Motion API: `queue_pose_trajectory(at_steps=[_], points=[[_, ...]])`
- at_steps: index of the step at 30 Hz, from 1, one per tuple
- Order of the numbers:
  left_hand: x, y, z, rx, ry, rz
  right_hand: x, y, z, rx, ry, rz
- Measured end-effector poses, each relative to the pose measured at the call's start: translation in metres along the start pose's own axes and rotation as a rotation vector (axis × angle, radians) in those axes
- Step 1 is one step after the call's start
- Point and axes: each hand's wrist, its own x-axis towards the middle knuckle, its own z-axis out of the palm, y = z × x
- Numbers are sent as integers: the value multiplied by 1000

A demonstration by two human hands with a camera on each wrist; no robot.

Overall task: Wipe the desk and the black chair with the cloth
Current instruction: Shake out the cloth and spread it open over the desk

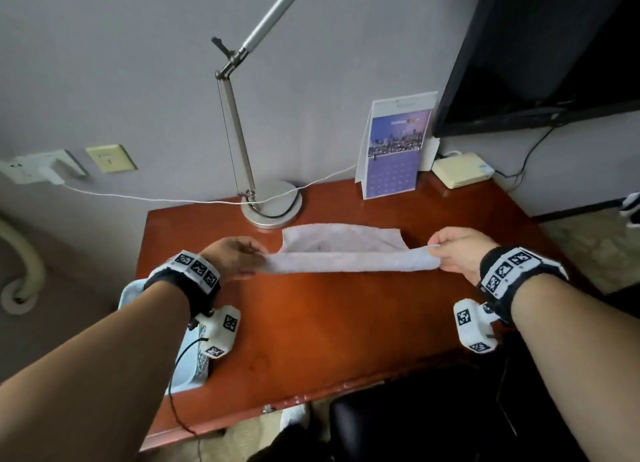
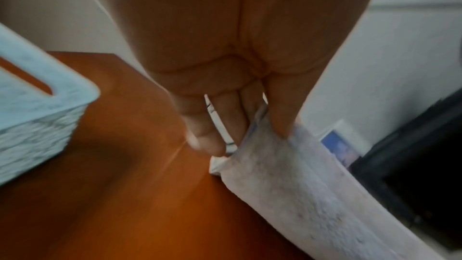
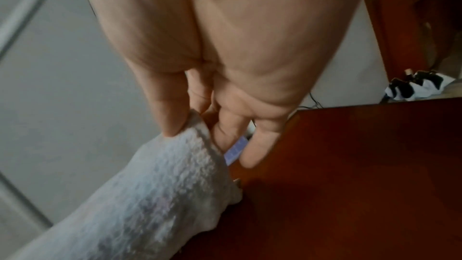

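Observation:
A pale white cloth (image 1: 346, 253) is stretched across the middle of the red-brown wooden desk (image 1: 329, 330), its far part lying on the desktop. My left hand (image 1: 239, 257) pinches the cloth's left end (image 2: 295, 181) between thumb and fingers. My right hand (image 1: 457, 250) pinches the right end (image 3: 175, 189) the same way. Both held ends are lifted a little above the desk. The black chair (image 1: 415, 423) shows below the desk's near edge, partly hidden by my right arm.
A silver desk lamp (image 1: 270, 201) stands just behind the cloth, its white cable running left to wall sockets. A desk calendar (image 1: 394, 149) and a cream box (image 1: 460, 170) sit at the back right under a dark screen (image 1: 554, 52). A pale blue basket (image 2: 32, 118) sits at the desk's left edge.

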Motion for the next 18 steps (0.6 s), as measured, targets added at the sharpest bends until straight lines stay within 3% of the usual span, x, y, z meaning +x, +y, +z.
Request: queue_pose_trajectory(at_steps=[3,7,12,18], points=[[-3,-57,27,206,-165,-243,-5,57,23,-201,-177,201],[1,-81,39,220,-170,-324,-5,83,38,-148,-229,333],[36,-52,33,-43,23,-296,28,64,38,1,-42,225],[107,-15,34,-92,177,-223,93,37,45,2,169,162]])
